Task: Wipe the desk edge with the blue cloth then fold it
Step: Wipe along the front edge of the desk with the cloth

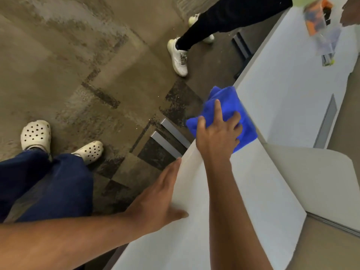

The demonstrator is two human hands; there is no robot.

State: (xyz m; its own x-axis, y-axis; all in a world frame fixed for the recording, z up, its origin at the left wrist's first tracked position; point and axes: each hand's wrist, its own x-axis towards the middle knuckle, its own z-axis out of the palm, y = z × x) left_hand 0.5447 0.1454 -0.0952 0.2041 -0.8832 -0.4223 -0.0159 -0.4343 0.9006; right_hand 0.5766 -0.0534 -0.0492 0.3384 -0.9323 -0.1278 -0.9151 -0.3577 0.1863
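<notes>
A bright blue cloth (228, 106) lies bunched over the left edge of the white desk (259, 184). My right hand (218, 133) presses on it with fingers spread over the fabric, gripping it against the edge. Lower down, my left hand (157, 197) rests flat and open on the same desk edge, thumb on the top surface and fingers along the rim, holding nothing.
Another person stands close by at the top, in black trousers (224, 22) and white sneakers (180, 57). Blurred items in a clear bag (319, 26) lie on the far desk. My own feet in white clogs (37, 135) stand on brown carpet. Metal desk brackets (171, 137) show below the edge.
</notes>
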